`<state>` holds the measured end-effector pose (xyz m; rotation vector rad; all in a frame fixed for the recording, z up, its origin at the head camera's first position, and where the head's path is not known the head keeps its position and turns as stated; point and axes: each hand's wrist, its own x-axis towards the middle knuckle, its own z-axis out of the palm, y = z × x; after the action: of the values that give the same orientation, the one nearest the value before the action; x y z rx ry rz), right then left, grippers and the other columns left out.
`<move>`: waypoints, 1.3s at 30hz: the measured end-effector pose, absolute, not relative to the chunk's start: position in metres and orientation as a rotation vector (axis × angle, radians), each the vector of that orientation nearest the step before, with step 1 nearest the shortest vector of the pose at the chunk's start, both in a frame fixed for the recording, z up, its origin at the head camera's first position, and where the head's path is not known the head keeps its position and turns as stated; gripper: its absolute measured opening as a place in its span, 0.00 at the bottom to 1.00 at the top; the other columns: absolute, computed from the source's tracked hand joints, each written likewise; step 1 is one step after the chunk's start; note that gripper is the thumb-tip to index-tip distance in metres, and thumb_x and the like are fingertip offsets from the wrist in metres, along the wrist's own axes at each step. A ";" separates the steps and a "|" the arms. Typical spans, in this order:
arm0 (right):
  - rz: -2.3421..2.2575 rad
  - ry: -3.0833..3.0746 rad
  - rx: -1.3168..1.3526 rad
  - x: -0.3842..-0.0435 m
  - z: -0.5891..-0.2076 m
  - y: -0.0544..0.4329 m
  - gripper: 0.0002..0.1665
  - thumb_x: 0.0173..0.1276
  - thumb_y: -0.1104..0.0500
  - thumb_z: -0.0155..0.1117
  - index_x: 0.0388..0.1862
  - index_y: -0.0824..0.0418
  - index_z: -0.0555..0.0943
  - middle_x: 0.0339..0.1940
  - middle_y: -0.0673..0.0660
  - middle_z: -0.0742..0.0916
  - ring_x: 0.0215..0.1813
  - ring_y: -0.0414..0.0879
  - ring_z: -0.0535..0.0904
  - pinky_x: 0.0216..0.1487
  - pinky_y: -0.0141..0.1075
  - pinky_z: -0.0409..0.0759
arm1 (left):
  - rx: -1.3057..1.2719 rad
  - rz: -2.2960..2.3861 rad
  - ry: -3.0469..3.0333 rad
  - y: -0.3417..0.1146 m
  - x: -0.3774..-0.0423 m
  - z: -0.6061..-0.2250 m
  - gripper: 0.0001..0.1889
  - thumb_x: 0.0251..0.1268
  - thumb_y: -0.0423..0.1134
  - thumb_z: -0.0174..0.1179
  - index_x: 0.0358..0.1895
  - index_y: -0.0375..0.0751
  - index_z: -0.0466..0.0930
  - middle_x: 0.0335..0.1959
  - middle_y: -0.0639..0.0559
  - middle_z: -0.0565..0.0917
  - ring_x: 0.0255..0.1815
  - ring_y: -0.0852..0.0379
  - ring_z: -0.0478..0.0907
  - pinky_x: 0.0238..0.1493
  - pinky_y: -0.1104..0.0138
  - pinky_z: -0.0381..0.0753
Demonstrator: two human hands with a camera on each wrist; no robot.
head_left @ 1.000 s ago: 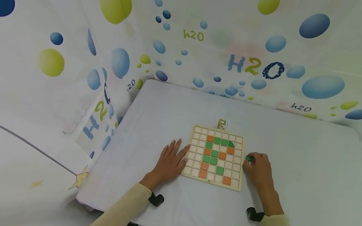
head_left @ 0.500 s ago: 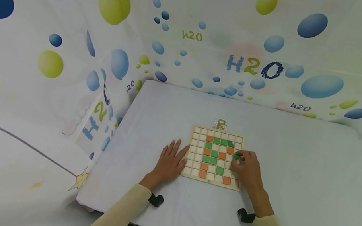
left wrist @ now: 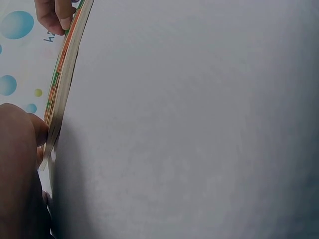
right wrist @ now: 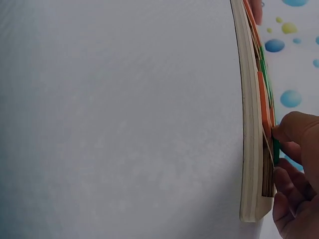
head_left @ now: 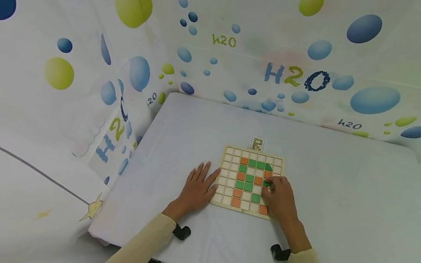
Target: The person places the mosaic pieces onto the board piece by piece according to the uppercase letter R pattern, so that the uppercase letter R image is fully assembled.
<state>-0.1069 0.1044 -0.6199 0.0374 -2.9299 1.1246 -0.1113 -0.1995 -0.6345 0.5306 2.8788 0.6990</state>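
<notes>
A square wooden grid board (head_left: pixel 225 189) lies on the white-covered table. Orange tiles (head_left: pixel 258 181) and green tiles (head_left: pixel 248 186) fill some of its cells, several of each. Over the right part of the board, my right hand (head_left: pixel 282 200) pinches a small green tile (right wrist: pixel 276 149) between thumb and fingers, partly hidden by the fingertips. My left hand (head_left: pixel 196 190) lies with spread, straight fingers at the board's left edge, thumb and index finger touching it. In the left wrist view the left hand (left wrist: pixel 17 159) is beside the board's edge.
A small card (head_left: pixel 256 144) with a printed grid pattern lies just behind the board. White cloth covers the table (head_left: pixel 352 189). A fabric wall (head_left: pixel 241 52) with blue and green dots stands behind and at the sides.
My right hand has moved left from beside the board's right edge to over its right columns, carrying the green tile. My left hand has stayed at the left edge.
</notes>
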 end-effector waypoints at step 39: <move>1.130 -2.917 0.152 -0.111 -0.619 0.113 0.13 0.79 0.59 0.65 0.56 0.64 0.84 0.57 0.63 0.79 0.51 0.55 0.81 0.52 0.51 0.82 | 0.542 0.704 2.889 -0.197 -0.111 -0.637 0.31 0.86 0.52 0.40 0.87 0.55 0.54 0.88 0.41 0.47 0.89 0.38 0.41 0.83 0.39 0.44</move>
<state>-0.1114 0.1127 -0.6195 0.1522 -2.9170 1.1304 -0.1106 -0.1972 -0.6373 0.5416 2.8885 0.7043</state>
